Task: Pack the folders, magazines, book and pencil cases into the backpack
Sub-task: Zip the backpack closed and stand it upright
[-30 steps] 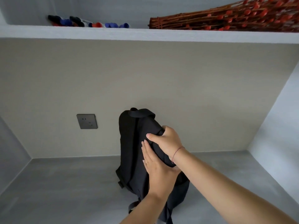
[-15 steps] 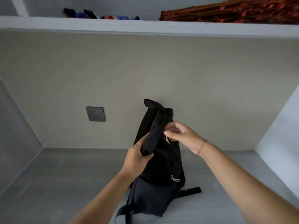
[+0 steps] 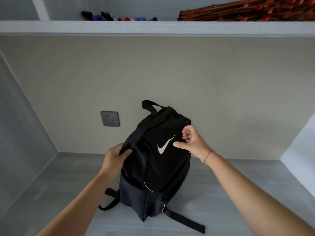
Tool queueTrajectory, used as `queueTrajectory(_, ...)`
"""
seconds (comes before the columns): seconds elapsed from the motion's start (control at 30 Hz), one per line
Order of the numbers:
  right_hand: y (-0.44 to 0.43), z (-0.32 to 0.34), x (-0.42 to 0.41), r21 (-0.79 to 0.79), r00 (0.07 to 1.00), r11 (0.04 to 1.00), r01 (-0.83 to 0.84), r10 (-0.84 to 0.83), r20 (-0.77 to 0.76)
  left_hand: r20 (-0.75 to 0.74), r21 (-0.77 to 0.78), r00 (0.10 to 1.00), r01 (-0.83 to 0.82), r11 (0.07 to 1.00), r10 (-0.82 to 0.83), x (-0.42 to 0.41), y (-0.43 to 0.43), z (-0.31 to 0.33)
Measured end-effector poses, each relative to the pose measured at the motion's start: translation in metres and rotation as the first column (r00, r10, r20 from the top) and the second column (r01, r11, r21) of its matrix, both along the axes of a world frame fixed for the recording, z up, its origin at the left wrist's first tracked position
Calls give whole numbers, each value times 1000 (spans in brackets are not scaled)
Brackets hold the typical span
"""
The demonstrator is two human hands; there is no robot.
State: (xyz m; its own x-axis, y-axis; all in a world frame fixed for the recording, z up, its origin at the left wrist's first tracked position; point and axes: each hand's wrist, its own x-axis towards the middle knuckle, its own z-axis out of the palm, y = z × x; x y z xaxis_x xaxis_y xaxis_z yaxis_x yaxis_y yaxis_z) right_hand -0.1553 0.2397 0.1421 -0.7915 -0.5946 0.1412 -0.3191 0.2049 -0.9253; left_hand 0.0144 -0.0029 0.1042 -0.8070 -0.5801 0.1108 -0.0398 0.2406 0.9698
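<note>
The black backpack (image 3: 156, 167) stands mid-bench (image 3: 59, 193) with bare grey surface either side up to the side walls (image 3: 20, 133), its loose straps (image 3: 184, 220) trailing in front, the back wall (image 3: 221, 91) close behind, and a shelf (image 3: 153, 27) well overhead.

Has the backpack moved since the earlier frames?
Yes. Still right of the wall socket, the backpack has turned: its logo now faces the camera, its shoulder strap toward the socket.

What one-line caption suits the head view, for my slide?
Left hand grips a strap of the upright black backpack on the grey desk; right hand holds its upper side.
</note>
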Motion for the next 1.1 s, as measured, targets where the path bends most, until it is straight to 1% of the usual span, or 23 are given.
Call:
queueTrajectory(0.07,-1,-3,-10,41,995,995,91,-89,-40,-13,51,1000,-10,999,10,1,-8,0)
queueTrajectory(0.13,-5,-4,-24,89,989,986,139,-133,-65,-21,93,1000,-9,996,11,1,-15,-1)
queueTrajectory(0.2,-11,-4,-38,142,993,983,116,-112,-36,-41,138,999,7,990,-2,0,-22,-2)
queueTrajectory(0.27,-19,-2,-52,157,997,985,70,-76,31,-50,147,999,27,989,-20,-2,-27,-3)
queueTrajectory(0.37,-36,-3,-69,103,987,995,-9,-8,163,-38,173,999,34,984,-28,-3,-32,-1)
queueTrajectory(0.4,-43,-3,-71,89,984,996,-26,9,180,-31,186,999,32,982,-27,-2,-31,2)
queueTrajectory(0.47,-58,-7,-71,100,988,994,-33,17,154,-22,185,1000,6,983,-2,0,-22,5)
queueTrajectory(0.5,-65,-11,-69,110,991,993,-29,14,134,-24,161,999,-36,986,40,2,-13,6)
queueTrajectory(0.53,-72,-14,-65,111,993,994,-23,9,120,-38,143,996,-81,986,87,6,-1,5)
queueTrajectory(0.57,-77,-17,-62,111,994,994,-11,-1,107,-68,170,992,-96,981,108,11,13,3)
queueTrajectory(0.63,-84,-22,-57,153,997,988,11,-21,69,-109,293,992,-28,956,62,26,41,-9)
queueTrajectory(0.67,-86,-23,-56,190,999,981,25,-30,23,-94,299,995,12,954,17,34,53,-14)
queueTrajectory(0.7,-85,-23,-55,225,999,973,46,-41,-27,-56,247,998,41,968,-28,43,64,-20)
queueTrajectory(0.73,-84,-23,-53,243,997,968,65,-52,-61,-10,162,999,42,986,-41,49,73,-27)
queueTrajectory(0.77,-82,-22,-51,248,995,965,88,-73,-68,38,54,999,1,999,-3,53,80,-33)
queueTrajectory(0.8,-80,-22,-49,248,994,963,108,-96,-60,67,-44,995,-69,997,72,53,87,-38)
queueTrajectory(0.83,-79,-21,-47,252,992,960,124,-114,-54,61,-106,987,-139,985,146,52,92,-41)
queueTrajectory(0.9,-74,-19,-41,253,988,955,154,-148,-43,-2,-124,975,-223,967,224,47,93,-40)
queueTrajectory(0.97,-65,-13,-36,200,976,957,210,-217,16,-48,-173,964,-267,948,263,41,83,-39)
queueTrajectory(1.03,-49,-5,-28,110,958,959,263,-273,92,-66,-210,964,-266,941,258,35,64,-36)
queueTrajectory(1.1,-29,-2,-17,36,953,962,271,-273,133,-94,-153,973,-225,962,212,28,43,-32)
